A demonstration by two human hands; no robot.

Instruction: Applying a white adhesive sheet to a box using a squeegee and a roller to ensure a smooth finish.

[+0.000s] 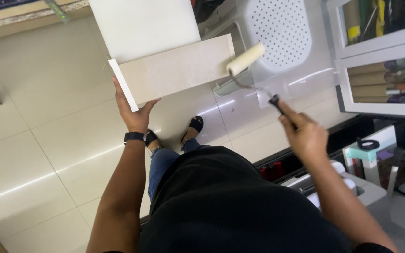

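The left hand grips the near short end of a flat beige rectangular board with white edges, fingers wrapped under it and thumb on top, holding the board in the air above the pale glossy tiled floor. The right hand is closed around the black handle of a small paint roller with a cream fuzzy sleeve and bent wire frame; the sleeve sits at the board's far right corner, seemingly touching its edge, though contact is hard to judge from this angle. To the left of the board the floor lies open well out to the frame's edge. To the right, a white perforated plastic stool stands just beyond the roller, and a grey-framed glass cabinet crowds the right side. A larger white panel lies behind the board, cut off by the top edge. The person's black shirt hides the floor beneath, and the cluttered items at lower right are too dim to make out.
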